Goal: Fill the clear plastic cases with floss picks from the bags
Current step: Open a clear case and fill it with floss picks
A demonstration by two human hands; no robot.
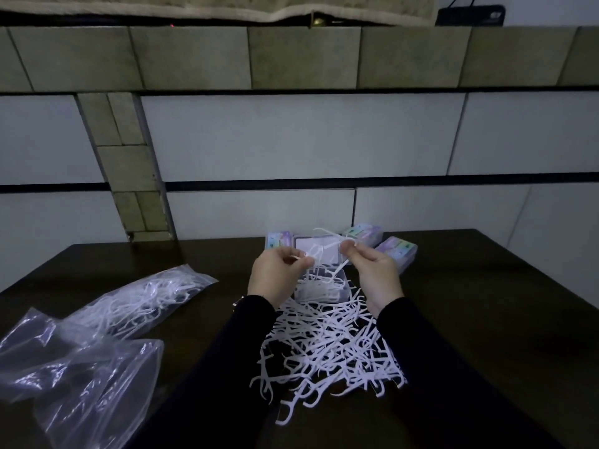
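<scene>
Both hands, left hand (275, 273) and right hand (376, 270), pinch thin white plastic floss picks (324, 251) directly above the open clear plastic case (324, 288); each grip is clamped.

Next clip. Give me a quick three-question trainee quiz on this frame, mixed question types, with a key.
1. True or false: both the left hand and the right hand have a grip on floss picks above the open clear case.
2. Where is the loose pile of floss picks?
A. inside a bag
B. on the dark table, nearer the person than the open case
C. on the wall ledge
3. Fill in: the bag that holds picks lies to the person's ____.

Key: 1 true; 2 B; 3 left.
</scene>
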